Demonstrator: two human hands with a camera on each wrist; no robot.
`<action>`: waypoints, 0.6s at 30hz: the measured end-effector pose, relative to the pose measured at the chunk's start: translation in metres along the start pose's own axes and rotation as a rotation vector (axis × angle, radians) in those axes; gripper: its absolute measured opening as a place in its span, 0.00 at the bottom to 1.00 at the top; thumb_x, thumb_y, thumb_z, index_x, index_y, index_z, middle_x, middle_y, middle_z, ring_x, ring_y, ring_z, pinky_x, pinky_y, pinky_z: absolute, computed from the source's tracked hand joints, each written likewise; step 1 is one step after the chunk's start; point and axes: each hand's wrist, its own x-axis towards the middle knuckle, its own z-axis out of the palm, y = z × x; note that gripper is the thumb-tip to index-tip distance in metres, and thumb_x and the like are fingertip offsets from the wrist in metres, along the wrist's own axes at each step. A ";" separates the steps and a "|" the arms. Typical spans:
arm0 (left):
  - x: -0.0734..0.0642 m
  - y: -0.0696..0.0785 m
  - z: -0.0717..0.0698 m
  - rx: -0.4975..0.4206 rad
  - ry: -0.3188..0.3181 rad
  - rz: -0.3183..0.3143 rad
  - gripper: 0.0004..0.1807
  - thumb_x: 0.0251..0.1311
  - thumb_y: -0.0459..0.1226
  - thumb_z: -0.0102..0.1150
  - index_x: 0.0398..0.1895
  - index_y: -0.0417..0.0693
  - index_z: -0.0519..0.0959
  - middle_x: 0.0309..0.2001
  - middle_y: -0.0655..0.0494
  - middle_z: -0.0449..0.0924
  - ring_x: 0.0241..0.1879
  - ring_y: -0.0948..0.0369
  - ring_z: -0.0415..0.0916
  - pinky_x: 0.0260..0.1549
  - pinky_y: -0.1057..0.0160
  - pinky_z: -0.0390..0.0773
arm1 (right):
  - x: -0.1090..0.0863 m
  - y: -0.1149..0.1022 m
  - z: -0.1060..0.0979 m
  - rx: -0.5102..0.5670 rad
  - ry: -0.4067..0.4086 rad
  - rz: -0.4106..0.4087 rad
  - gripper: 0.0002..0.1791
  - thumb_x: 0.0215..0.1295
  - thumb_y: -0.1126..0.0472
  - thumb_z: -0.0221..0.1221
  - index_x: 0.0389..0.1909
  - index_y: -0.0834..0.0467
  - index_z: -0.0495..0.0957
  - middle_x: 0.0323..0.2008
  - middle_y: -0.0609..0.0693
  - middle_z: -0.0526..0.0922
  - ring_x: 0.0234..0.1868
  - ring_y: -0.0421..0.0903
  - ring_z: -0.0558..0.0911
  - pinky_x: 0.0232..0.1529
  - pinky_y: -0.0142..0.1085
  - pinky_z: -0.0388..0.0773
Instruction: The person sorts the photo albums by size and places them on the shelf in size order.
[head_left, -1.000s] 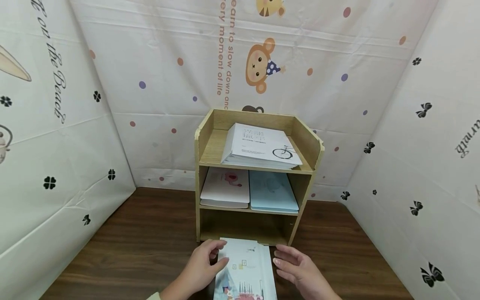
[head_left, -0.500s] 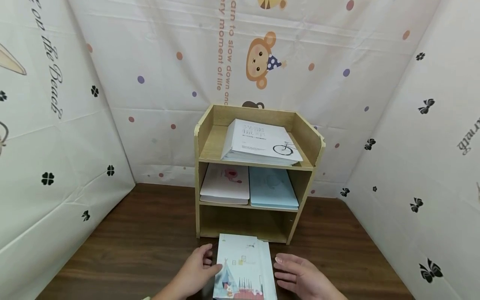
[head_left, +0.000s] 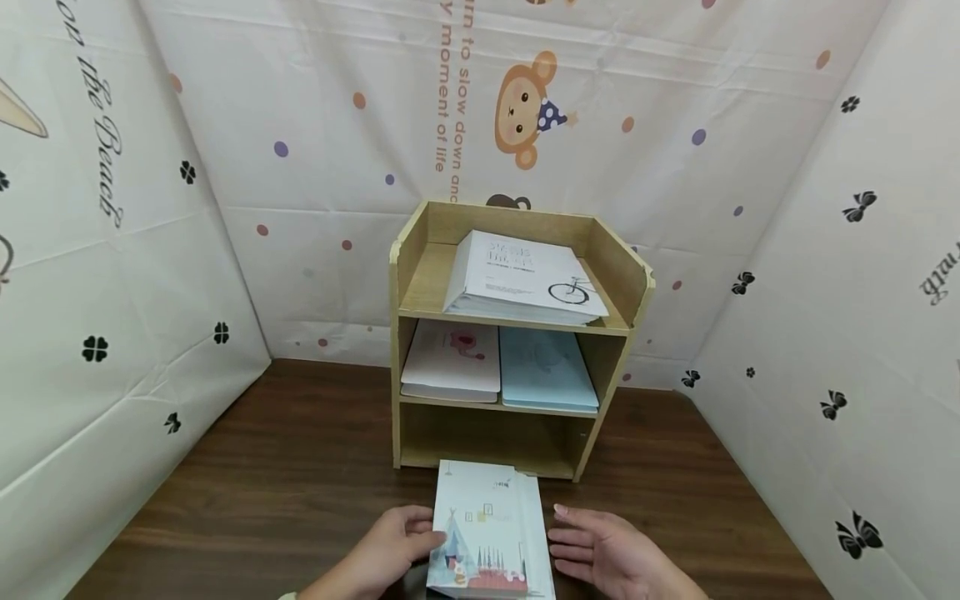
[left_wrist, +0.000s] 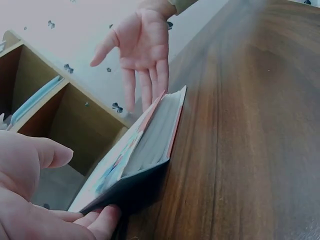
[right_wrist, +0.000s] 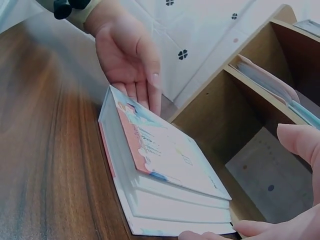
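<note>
A thick hardcover book (head_left: 487, 533) with a white cover, a blue tent and pink print lies on the table in front of the wooden shelf rack. At its left edge is my left hand (head_left: 390, 546); in the left wrist view its fingertips reach the book's lower side (left_wrist: 142, 185) and the thumb is raised off the cover. My right hand (head_left: 611, 550) is spread beside the right edge, palm turned toward the book. In the right wrist view its fingertips are right at the near edge of the pages (right_wrist: 175, 207), thumb lifted.
The wooden shelf rack (head_left: 395, 375) has three levels. A thick white book (head_left: 525, 279) with a bicycle drawing lies on top; pink booklets (head_left: 450, 362) and blue booklets (head_left: 547, 371) share the middle level. Patterned cloth walls (head_left: 315, 275) surround the dark wooden table (head_left: 247, 500).
My left hand has drawn back from the book's top left corner to lower along its left side. My right hand has shifted slightly down and right. The view has tilted a little downward.
</note>
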 end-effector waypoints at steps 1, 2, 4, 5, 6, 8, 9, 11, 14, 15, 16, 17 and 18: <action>0.000 0.000 0.001 -0.013 -0.005 0.009 0.32 0.67 0.33 0.61 0.62 0.11 0.64 0.50 0.38 0.84 0.49 0.54 0.82 0.48 0.56 0.86 | -0.001 0.000 0.000 0.003 0.003 0.004 0.47 0.73 0.46 0.60 0.74 0.75 0.49 0.66 0.75 0.71 0.60 0.53 0.80 0.68 0.55 0.74; -0.001 -0.001 0.002 -0.020 -0.009 0.017 0.32 0.67 0.33 0.61 0.61 0.11 0.64 0.49 0.38 0.84 0.49 0.54 0.83 0.48 0.56 0.86 | -0.001 0.000 0.000 0.004 0.004 0.007 0.47 0.73 0.46 0.60 0.74 0.75 0.50 0.66 0.75 0.71 0.60 0.54 0.79 0.68 0.55 0.75; -0.001 -0.001 0.003 -0.040 -0.021 0.025 0.31 0.67 0.32 0.61 0.61 0.11 0.65 0.49 0.38 0.85 0.48 0.54 0.84 0.47 0.57 0.87 | -0.002 -0.001 -0.001 0.005 -0.003 0.017 0.46 0.73 0.45 0.60 0.73 0.74 0.53 0.66 0.74 0.71 0.60 0.55 0.80 0.68 0.55 0.75; -0.001 -0.002 0.003 -0.045 -0.026 0.023 0.30 0.67 0.32 0.60 0.60 0.10 0.65 0.48 0.38 0.85 0.48 0.54 0.84 0.47 0.57 0.87 | -0.003 -0.001 -0.001 0.005 -0.009 0.021 0.45 0.74 0.45 0.59 0.73 0.74 0.54 0.65 0.74 0.72 0.60 0.55 0.80 0.68 0.55 0.75; -0.001 -0.002 0.003 -0.045 -0.029 0.022 0.30 0.68 0.32 0.60 0.60 0.10 0.65 0.48 0.38 0.86 0.47 0.54 0.84 0.47 0.57 0.87 | -0.003 -0.001 -0.001 0.005 -0.015 0.023 0.45 0.74 0.45 0.59 0.73 0.75 0.54 0.65 0.73 0.73 0.60 0.55 0.80 0.68 0.56 0.75; -0.001 -0.002 0.003 -0.042 -0.037 0.016 0.30 0.68 0.31 0.60 0.60 0.11 0.65 0.48 0.38 0.86 0.47 0.54 0.85 0.46 0.57 0.87 | -0.004 -0.001 -0.001 0.003 -0.023 0.026 0.46 0.74 0.44 0.59 0.73 0.75 0.54 0.64 0.73 0.74 0.59 0.55 0.80 0.68 0.56 0.74; -0.001 -0.003 0.003 -0.042 -0.040 0.011 0.29 0.68 0.31 0.60 0.60 0.11 0.65 0.48 0.38 0.86 0.47 0.54 0.85 0.46 0.56 0.87 | -0.004 -0.001 -0.001 0.001 -0.025 0.027 0.46 0.74 0.44 0.58 0.73 0.76 0.54 0.64 0.72 0.75 0.59 0.55 0.81 0.68 0.56 0.74; 0.000 -0.003 0.002 -0.029 -0.045 0.005 0.29 0.69 0.31 0.60 0.60 0.11 0.66 0.48 0.38 0.86 0.48 0.54 0.85 0.47 0.55 0.87 | -0.004 -0.001 -0.001 0.000 -0.021 0.025 0.46 0.74 0.44 0.59 0.73 0.76 0.54 0.64 0.72 0.75 0.59 0.55 0.81 0.68 0.56 0.75; 0.001 -0.003 0.001 0.016 -0.047 0.007 0.28 0.69 0.32 0.60 0.61 0.14 0.68 0.48 0.40 0.86 0.47 0.54 0.85 0.45 0.56 0.88 | -0.003 0.000 -0.001 -0.006 -0.009 0.014 0.45 0.73 0.44 0.60 0.72 0.76 0.55 0.64 0.72 0.75 0.60 0.57 0.80 0.67 0.55 0.75; 0.001 -0.003 0.000 0.036 -0.047 0.009 0.27 0.69 0.32 0.61 0.61 0.15 0.69 0.48 0.42 0.86 0.47 0.55 0.85 0.45 0.57 0.88 | -0.002 0.000 -0.001 -0.005 -0.006 0.008 0.45 0.73 0.44 0.60 0.72 0.76 0.56 0.64 0.72 0.75 0.61 0.58 0.79 0.68 0.55 0.75; 0.001 -0.002 0.000 0.054 -0.046 0.013 0.27 0.69 0.33 0.61 0.61 0.16 0.70 0.48 0.43 0.86 0.47 0.55 0.85 0.44 0.57 0.88 | -0.002 0.001 -0.001 -0.004 -0.002 0.002 0.45 0.73 0.45 0.60 0.72 0.76 0.56 0.64 0.72 0.75 0.62 0.59 0.79 0.68 0.55 0.74; 0.001 -0.002 0.000 0.071 -0.045 0.017 0.27 0.70 0.33 0.61 0.61 0.17 0.70 0.47 0.44 0.86 0.46 0.55 0.85 0.43 0.58 0.87 | -0.001 0.002 -0.001 -0.005 0.000 -0.004 0.45 0.73 0.45 0.61 0.72 0.76 0.56 0.64 0.72 0.75 0.63 0.59 0.78 0.69 0.55 0.74; 0.001 -0.002 -0.001 0.083 -0.046 0.024 0.26 0.69 0.33 0.61 0.61 0.17 0.70 0.47 0.45 0.86 0.46 0.55 0.85 0.42 0.59 0.87 | -0.001 0.003 -0.001 -0.005 0.003 -0.012 0.45 0.73 0.45 0.61 0.72 0.76 0.56 0.64 0.73 0.75 0.63 0.60 0.78 0.69 0.55 0.74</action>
